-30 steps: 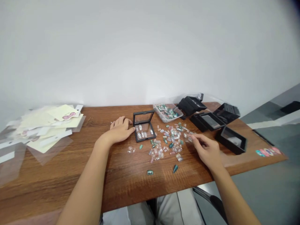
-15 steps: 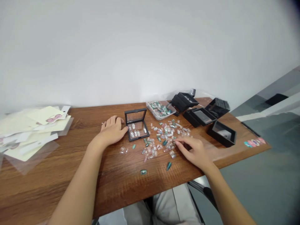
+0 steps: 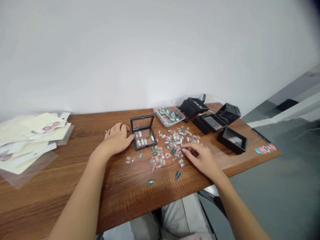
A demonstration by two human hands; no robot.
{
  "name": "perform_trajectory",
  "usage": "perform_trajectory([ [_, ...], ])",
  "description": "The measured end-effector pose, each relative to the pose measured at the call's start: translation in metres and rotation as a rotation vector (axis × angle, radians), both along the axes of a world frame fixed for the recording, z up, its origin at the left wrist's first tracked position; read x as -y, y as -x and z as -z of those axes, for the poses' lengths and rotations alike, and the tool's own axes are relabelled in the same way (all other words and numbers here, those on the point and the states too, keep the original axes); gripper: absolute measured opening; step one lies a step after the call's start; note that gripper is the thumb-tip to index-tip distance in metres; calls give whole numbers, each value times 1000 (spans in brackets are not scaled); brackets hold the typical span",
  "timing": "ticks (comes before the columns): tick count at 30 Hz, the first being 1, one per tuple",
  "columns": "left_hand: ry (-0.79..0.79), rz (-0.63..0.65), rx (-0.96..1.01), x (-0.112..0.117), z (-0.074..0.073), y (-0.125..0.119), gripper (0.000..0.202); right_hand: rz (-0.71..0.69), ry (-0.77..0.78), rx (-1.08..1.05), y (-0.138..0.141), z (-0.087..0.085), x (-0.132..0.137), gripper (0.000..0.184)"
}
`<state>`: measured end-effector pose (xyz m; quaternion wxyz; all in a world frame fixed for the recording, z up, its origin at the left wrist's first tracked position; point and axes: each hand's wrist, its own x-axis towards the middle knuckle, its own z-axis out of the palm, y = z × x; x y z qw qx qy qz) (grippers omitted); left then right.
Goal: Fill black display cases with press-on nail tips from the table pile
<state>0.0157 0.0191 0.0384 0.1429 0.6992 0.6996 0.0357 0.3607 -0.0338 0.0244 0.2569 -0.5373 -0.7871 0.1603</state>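
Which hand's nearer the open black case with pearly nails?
Left. The left hand is just left of the black case; the right hand is well right, at loose false nails.

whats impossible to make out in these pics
All in the head view:
Right hand: too small to tell whether its grip holds a nail piece.
Card pile: cut off by the left edge.
Clear tub: upper pieces hide lower ones.
Rear black boxes: overlap hides their number.

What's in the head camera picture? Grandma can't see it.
The left hand touches an open case of pale fake nails; the right hand is at a loose nail pile on a wooden table. A nail tub sits behind, black boxes right, papers left.
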Motion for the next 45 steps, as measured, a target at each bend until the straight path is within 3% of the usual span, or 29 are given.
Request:
perform_trajectory([
  [17,-7,17,13,1,0,2,44,-1,27,-34,2,-4,-6,24],
  [30,-23,24,11,0,4,4,43,-33,-85,156,9,1,-27,20],
  [39,-26,24,7,0,4,3,45,81,-146,-141,3,2,-20,14],
  [45,-23,27,1,-1,5,4,46,147,30,-397,0,8,-22,25],
])
